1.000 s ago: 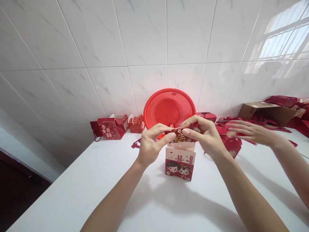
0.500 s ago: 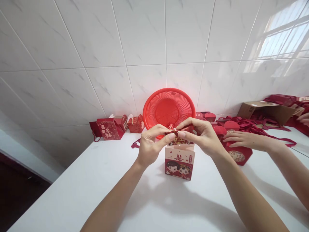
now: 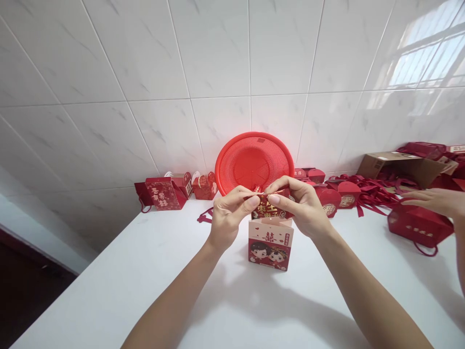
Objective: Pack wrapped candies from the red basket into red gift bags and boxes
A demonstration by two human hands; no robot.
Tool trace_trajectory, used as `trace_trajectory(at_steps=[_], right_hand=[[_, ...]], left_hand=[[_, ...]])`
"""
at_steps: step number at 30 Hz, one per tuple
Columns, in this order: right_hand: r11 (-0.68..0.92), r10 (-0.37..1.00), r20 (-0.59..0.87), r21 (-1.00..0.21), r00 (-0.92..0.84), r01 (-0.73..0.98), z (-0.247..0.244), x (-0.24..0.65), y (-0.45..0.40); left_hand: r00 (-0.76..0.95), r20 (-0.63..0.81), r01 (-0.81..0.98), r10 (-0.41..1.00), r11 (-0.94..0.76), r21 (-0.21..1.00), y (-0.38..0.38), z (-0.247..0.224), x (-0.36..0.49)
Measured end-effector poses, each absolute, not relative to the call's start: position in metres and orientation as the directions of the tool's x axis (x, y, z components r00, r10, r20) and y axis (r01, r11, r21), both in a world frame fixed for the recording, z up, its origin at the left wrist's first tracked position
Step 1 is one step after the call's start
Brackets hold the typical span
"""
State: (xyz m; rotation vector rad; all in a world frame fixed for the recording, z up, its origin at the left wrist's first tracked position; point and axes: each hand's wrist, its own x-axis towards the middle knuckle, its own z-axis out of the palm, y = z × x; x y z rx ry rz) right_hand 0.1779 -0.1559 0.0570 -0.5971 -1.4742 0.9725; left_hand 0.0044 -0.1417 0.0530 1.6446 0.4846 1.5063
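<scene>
A red packet with gold characters (image 3: 269,207) is pinched along its top edge by both hands. My left hand (image 3: 229,215) has thumb and forefinger closed on its left corner. On the right part, the thumb and fingers of my right hand (image 3: 303,203) are closed. Just below the packet, an upright open-topped box (image 3: 269,247) with two cartoon faces stands on the white table (image 3: 203,300). The packet hides part of the box's back edge.
Behind leans a red plastic basket (image 3: 251,165) against the tiled wall. Small red boxes (image 3: 165,195) stand at the left. Further right are more boxes (image 3: 348,194), ribbons, a cardboard carton (image 3: 399,165), and another person's hand (image 3: 436,201) over a red box (image 3: 417,225).
The packet's front now shows more of its gold characters between my hands. The other person's hand has moved right, and a red box now lies beneath it.
</scene>
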Motion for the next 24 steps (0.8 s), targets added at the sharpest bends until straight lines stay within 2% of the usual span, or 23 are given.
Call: trace_trajectory(at_steps=[10, 20, 24], right_hand=[[0.429, 0.861, 0.480, -0.863, -0.167, -0.267, 0.0603, 0.1750, -0.1587], [0.294, 0.921, 0.340, -0.927, -0.189, -0.233, 0.0655, 0.1798, -0.1568], [0.320, 0.914, 0.360, -0.923, -0.185, -0.214, 0.0657, 0.1809, -0.1559]], left_hand=[[0.270, 0.582, -0.367, 0.767, -0.477, 0.799, -0.1373, 0.0483, 0.0036], [0.210, 0.555, -0.270, 0.805, -0.498, 0.824, -0.1372, 0.0491, 0.0050], [0.193, 0.565, -0.221, 0.802, -0.525, 0.822, -0.1384, 0.0503, 0.0051]])
